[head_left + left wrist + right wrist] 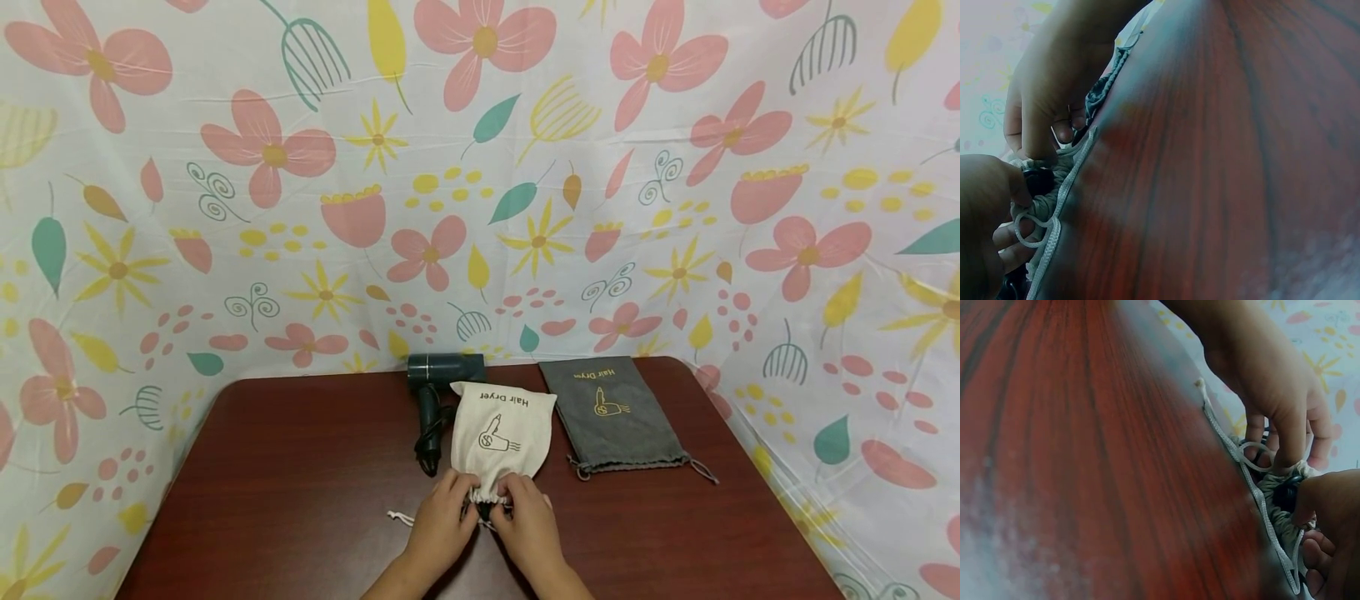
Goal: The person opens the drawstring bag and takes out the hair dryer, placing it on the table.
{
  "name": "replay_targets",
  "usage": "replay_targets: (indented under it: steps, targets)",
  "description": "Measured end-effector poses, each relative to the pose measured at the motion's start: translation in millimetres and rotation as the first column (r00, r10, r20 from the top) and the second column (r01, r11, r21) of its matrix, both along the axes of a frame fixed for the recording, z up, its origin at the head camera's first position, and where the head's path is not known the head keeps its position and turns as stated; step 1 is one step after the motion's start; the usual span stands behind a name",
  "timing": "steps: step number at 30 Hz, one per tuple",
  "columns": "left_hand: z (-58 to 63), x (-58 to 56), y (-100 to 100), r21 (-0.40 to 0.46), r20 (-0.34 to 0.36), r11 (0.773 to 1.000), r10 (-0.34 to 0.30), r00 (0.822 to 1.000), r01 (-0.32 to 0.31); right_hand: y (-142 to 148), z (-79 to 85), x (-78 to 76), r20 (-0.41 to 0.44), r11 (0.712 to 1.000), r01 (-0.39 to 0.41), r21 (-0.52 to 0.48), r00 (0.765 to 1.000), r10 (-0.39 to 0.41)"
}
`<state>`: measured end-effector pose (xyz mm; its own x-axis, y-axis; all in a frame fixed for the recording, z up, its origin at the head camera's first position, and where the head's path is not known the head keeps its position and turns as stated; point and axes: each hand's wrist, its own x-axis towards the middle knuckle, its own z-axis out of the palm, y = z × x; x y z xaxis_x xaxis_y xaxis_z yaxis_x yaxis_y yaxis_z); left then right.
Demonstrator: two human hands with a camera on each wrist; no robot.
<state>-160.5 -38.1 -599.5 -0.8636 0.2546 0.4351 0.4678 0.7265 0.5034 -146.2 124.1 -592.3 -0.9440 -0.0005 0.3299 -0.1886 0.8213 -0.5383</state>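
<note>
A cream drawstring bag (506, 417), printed with "Hair Dryer" and a dryer outline, lies on the table with its gathered mouth toward me. My left hand (442, 521) pinches one side of that mouth, and my right hand (528, 521) pinches the opposite side. Between the thumbs the opening is narrow, and a black object (1286, 495) shows inside it; most of it is hidden by the cloth. A pale drawstring (1054, 244) hangs in a loop beside the ruffled edge in the left wrist view.
Behind the bag's left side lies a dark hair dryer (446, 368) with its cord (429, 442) bundled by the handle. A grey drawstring bag (622, 433) lies flat at the right. The brown table (300, 467) ends at a flowered cloth (480, 167).
</note>
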Motion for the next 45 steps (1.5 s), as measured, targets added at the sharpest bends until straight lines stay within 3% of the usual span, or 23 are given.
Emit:
replay_targets:
  steps: [10,24,45]
  targets:
    - [0.9,-0.7,-0.1,0.013,0.005,1.0,0.006,1.0,-0.006,-1.3,0.3,1.6,-0.037,1.0,0.02,-0.002,0.999,-0.02]
    - [0.9,-1.0,-0.8,0.02,0.006,1.0,0.008,1.0,-0.008,-0.6,1.7,3.5,-0.003,1.0,0.027,0.009,1.0,-0.027]
    - [3.6,-1.3,-1.0,0.047,-0.045,0.999,0.02,0.999,-0.018,3.3,0.5,2.8,-0.052,0.999,0.039,0.032,0.998,-0.037]
